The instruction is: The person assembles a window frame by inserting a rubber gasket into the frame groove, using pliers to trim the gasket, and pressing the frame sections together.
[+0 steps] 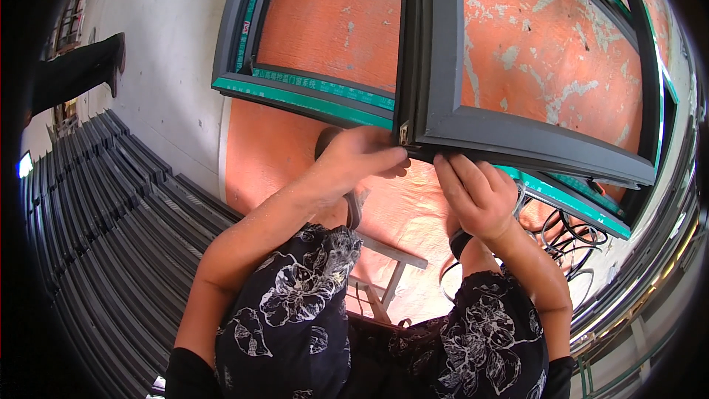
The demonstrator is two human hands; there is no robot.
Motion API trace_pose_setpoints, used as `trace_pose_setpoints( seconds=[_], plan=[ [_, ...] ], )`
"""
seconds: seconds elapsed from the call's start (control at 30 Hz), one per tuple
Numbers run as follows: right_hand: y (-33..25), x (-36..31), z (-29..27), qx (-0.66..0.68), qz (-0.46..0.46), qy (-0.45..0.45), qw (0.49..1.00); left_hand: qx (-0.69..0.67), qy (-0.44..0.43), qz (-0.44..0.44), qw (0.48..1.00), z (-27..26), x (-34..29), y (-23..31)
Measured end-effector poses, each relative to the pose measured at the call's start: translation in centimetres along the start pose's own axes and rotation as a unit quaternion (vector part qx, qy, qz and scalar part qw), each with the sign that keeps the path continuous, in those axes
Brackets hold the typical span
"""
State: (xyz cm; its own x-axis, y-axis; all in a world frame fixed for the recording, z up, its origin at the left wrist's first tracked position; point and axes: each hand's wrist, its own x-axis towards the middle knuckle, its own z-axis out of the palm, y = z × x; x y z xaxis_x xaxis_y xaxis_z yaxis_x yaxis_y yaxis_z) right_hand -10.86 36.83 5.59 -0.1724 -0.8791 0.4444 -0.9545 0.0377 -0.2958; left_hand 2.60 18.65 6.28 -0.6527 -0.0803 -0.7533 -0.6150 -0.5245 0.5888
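A dark grey window sash (517,129) stands swung open from a larger window frame (317,108) that has green film along its edges. My left hand (362,155) is at the sash's lower near corner, thumb and fingers brought together just below a small metal fitting (404,133). My right hand (476,192) has its fingers bent and pressed together against the sash's bottom edge, a little to the right. Whatever the fingertips of either hand hold is hidden. Thin black strips (569,233) lie in loose loops beside my right forearm.
Long dark profiles (125,236) are stacked on the left. A grey metal-looking stand (395,270) is between my knees, above an orange floor covering (277,151). At the upper left, another person's dark-clad leg (81,66) shows. More long bars (657,251) line the right side.
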Motion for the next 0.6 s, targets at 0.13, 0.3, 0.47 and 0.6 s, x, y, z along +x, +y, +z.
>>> trace_pose_setpoints(
  seconds=[0.13,0.3,0.47,0.6],
  plan=[
    [-0.1,0.6,0.3,-0.009,-0.038,0.05,0.998,-0.02,0.006,-0.001,1.0,-0.2,0.2,-0.6],
    [0.6,0.0,0.1,-0.025,-0.038,-0.023,0.999,-0.083,-0.019,-0.016,0.996,-1.0,0.4,-1.3],
    [0.4,-0.3,0.3,-0.051,-0.011,-0.043,0.998,-0.055,-0.021,0.009,0.998,-0.5,0.2,-1.2],
    [-0.2,-0.1,-0.2,-0.035,0.024,-0.057,0.997,-0.018,0.005,-0.016,1.0,-0.1,0.2,-0.6]
  ],
)
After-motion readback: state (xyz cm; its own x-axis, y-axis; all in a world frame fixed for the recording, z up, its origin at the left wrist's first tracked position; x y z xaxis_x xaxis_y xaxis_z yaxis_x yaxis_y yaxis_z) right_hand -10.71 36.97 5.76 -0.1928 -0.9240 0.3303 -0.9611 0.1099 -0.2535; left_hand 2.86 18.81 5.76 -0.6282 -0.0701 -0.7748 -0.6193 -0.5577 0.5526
